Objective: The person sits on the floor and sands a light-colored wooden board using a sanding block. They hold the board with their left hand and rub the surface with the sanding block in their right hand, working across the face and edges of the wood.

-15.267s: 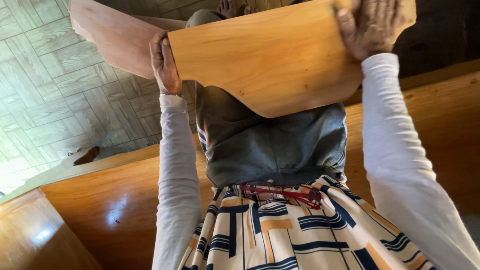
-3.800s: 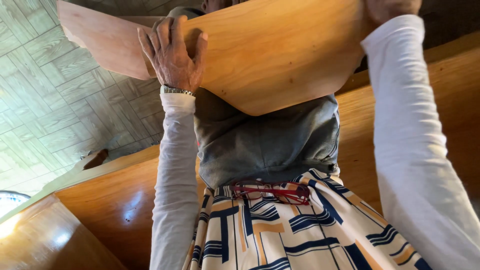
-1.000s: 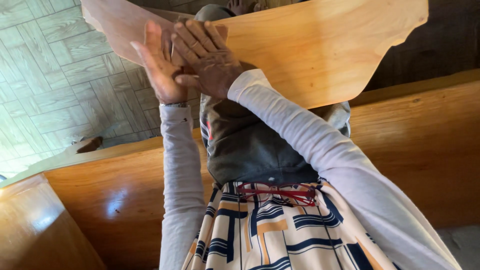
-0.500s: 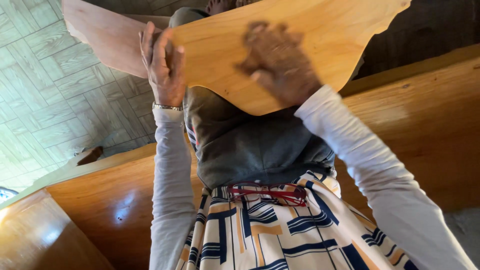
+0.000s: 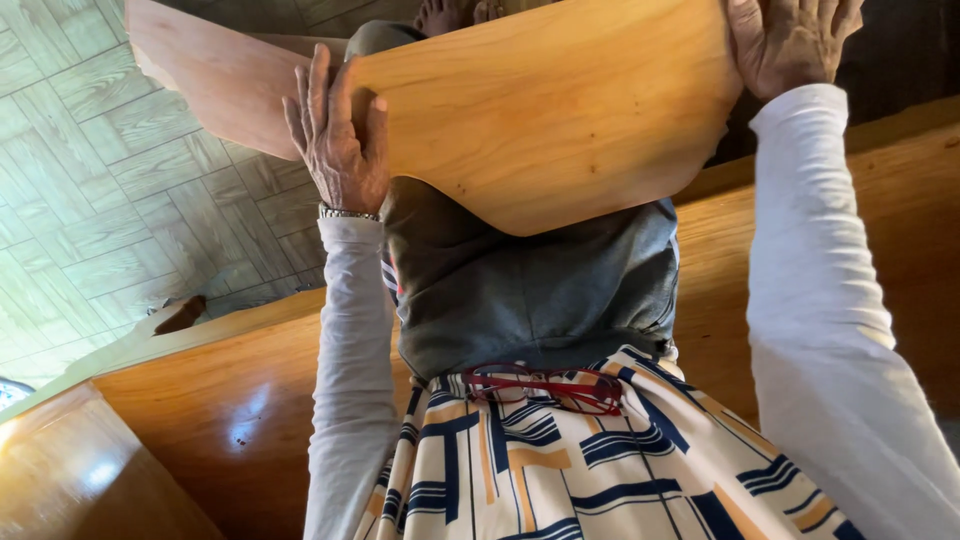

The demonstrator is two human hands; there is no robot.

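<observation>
I hold a curved wooden board (image 5: 560, 110) out in front of me, above my lap, its rounded edge pointing back toward my body. My left hand (image 5: 337, 140) is at the board's left edge, fingers (image 5: 320, 90) straight and close together, laid flat over the face, with the thumb (image 5: 374, 125) pressed on the surface beside them; it is not curled into a fist. My right hand (image 5: 790, 40) is at the board's upper right corner, palm against the wood, fingers running off the top of the view, so I cannot tell how far they wrap. A second, paler board (image 5: 215, 85) sticks out behind the first one's left edge, past my left hand. Below the board, red glasses (image 5: 545, 385) hang at my shirt. A polished bench (image 5: 200, 410) runs beneath the board.
</observation>
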